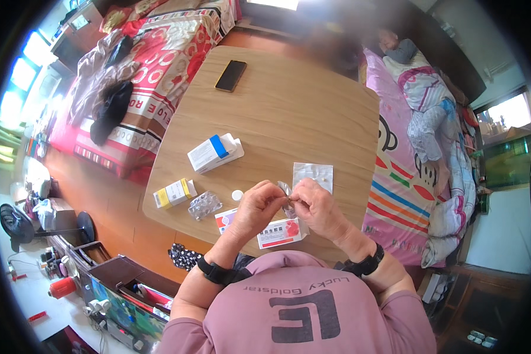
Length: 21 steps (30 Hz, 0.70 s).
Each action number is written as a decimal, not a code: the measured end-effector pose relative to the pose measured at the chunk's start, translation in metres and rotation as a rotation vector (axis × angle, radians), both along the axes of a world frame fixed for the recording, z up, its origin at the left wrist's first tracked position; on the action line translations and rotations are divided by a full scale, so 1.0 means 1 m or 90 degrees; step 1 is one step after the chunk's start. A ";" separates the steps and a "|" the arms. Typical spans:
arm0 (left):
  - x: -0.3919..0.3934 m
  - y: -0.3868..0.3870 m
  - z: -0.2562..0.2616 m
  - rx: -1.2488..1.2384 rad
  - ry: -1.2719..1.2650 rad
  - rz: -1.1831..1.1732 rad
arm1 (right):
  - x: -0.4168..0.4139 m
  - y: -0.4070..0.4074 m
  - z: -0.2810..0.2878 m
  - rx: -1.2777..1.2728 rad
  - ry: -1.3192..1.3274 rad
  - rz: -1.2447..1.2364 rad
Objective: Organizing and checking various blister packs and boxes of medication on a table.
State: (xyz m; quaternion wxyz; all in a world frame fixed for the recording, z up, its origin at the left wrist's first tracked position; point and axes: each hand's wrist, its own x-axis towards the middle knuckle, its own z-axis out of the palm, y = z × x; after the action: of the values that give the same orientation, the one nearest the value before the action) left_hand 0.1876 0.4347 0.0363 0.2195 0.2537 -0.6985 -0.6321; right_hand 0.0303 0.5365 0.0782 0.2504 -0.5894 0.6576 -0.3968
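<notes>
My left hand [263, 204] and my right hand [313, 204] meet over the near part of the table, both pinching a small blister strip [285, 187] of foil and plastic. Behind my right hand lies a clear plastic bag [314, 171] with a small item on it. Under my hands are a white and red medicine box [279, 239] and a second box [222, 220], partly covered by my left forearm. A white round cap [237, 195] sits left of my left hand. Farther left is a crumpled blister pack [205, 205] beside a yellow and white box [174, 193].
A white and blue carton [215, 152] lies open on the wooden table [283, 106], with a smartphone [231, 76] near the far edge. Beds stand on both sides; a person [400, 49] lies on the right one. A fan [15, 223] stands at the left.
</notes>
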 end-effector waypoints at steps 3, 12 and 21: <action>-0.004 0.003 0.010 -0.199 -0.024 0.054 | 0.006 -0.001 -0.004 0.053 -0.001 -0.057; -0.009 0.003 0.003 -0.273 -0.090 0.080 | 0.006 -0.013 -0.019 0.062 0.092 -0.074; -0.014 -0.003 0.005 -0.221 -0.099 0.086 | 0.003 -0.021 -0.016 0.003 0.182 -0.066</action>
State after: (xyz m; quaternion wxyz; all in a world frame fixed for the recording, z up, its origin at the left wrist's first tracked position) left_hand 0.1735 0.4320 0.0411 0.2476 0.3061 -0.7933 -0.4643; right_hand 0.0335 0.5158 0.0620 0.1346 -0.6047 0.7170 -0.3196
